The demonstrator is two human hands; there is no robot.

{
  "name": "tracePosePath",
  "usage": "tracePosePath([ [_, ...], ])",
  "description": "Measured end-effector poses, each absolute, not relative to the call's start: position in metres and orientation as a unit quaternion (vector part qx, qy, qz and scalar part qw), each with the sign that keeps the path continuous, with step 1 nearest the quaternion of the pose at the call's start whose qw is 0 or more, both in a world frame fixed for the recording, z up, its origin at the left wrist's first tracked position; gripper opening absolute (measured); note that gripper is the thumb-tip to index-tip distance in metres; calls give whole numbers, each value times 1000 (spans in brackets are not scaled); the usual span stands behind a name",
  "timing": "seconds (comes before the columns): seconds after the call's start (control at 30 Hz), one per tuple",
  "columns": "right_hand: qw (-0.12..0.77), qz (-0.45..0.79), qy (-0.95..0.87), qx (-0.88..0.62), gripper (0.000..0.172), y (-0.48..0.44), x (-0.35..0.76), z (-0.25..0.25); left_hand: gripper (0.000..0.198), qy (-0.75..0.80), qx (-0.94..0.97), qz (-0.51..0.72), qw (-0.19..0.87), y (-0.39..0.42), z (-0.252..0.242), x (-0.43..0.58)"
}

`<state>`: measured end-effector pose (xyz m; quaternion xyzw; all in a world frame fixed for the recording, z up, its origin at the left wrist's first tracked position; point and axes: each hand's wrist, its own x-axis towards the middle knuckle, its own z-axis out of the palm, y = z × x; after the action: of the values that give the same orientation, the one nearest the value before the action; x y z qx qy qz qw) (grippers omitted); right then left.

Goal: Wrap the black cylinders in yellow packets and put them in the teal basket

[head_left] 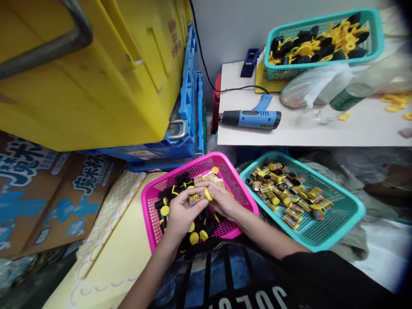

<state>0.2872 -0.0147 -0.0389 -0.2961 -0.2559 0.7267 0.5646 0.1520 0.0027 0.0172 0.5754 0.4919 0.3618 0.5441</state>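
Over a pink plastic basket [240, 189], my left hand [183, 213] and my right hand [222, 199] together hold a small labelled cylinder with a yellow cap [198, 198]. My left hand grips its body, while my right fingers press near the capped end. Below the hands, the basket holds several black cylinders with yellow caps [180, 182] and some colourful labelled pieces [209, 177]. To the right of my right forearm, a teal basket [341, 227] holds several labelled cylinders with yellow caps [283, 197].
A yellow crate [80, 77] and blue crate [186, 111] rise at left, above printed cardboard boxes [48, 197]. Ahead, a white table [322, 135] bears a blue heat gun [251, 116], a plastic bag [315, 86], a bottle [363, 86] and a teal basket [322, 45] of black and yellow parts.
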Motion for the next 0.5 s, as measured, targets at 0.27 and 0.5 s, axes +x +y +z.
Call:
tracePosePath([
  [0.27, 596, 639, -309, -377, 34, -12, 315, -16, 37, 390, 801, 342, 300, 19, 28, 170],
  [0.5, 446, 227, -487, -716, 31, -50, 437, 4, 44, 473, 753, 293, 351, 43, 19, 122],
])
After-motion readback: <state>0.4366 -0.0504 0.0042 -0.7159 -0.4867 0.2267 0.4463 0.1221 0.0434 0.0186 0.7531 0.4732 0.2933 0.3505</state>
